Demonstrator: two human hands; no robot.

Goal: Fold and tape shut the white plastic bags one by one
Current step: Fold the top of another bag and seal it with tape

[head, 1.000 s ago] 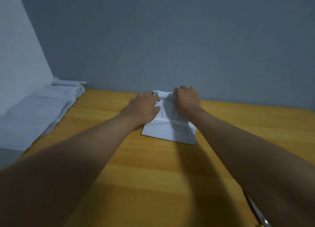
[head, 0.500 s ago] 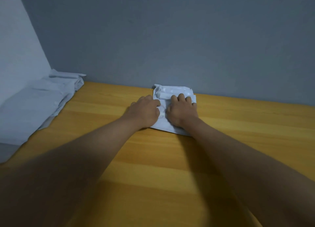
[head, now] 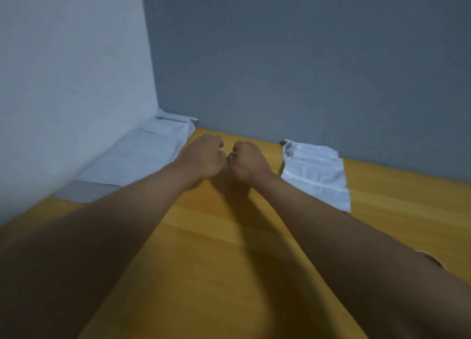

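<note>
On wooden table (head: 229,275), grey-walled corner (head: 280,58).

I count two hands over the table: my left hand (head: 204,157) and my right hand (head: 248,164). One folded white bag (head: 316,173) lies by itself on the one wooden table (head: 229,275). One stack of white bags (head: 142,155) sits in the corner; its number I cannot tell.
</note>
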